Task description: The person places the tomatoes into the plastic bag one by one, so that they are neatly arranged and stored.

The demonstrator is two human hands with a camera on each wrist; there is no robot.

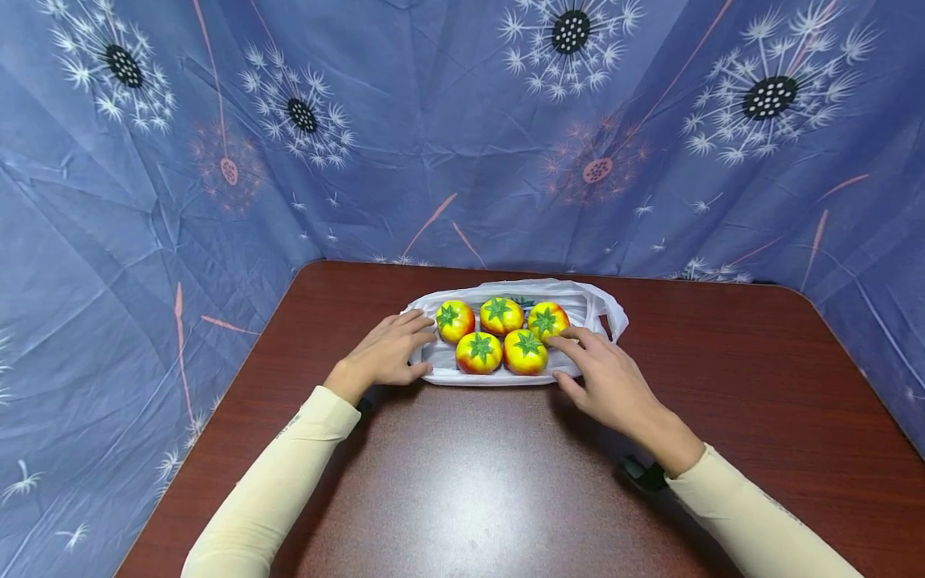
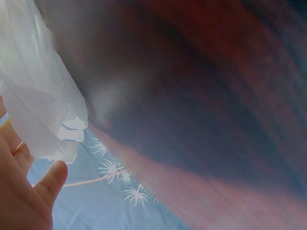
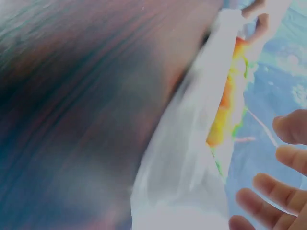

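A white plastic bag (image 1: 499,379) lies spread on the table, its mouth facing up. Several yellow-red tomatoes (image 1: 479,353) with green star-shaped tops sit inside it in two rows. At the bag's left end, my left hand (image 1: 386,349) touches the rim with its fingers and thumb apart; in the left wrist view the white plastic (image 2: 43,100) partly covers those fingers. My right hand (image 1: 610,377) is over the bag's right end, fingers spread and loosely bent, near the rightmost tomatoes. The right wrist view shows that hand (image 3: 278,191) with nothing held.
The brown wooden table (image 1: 462,482) extends around the bag. Behind and beside it hangs a blue cloth (image 1: 433,144) with a dandelion print. A white bag handle (image 1: 614,313) sticks out at the right end.
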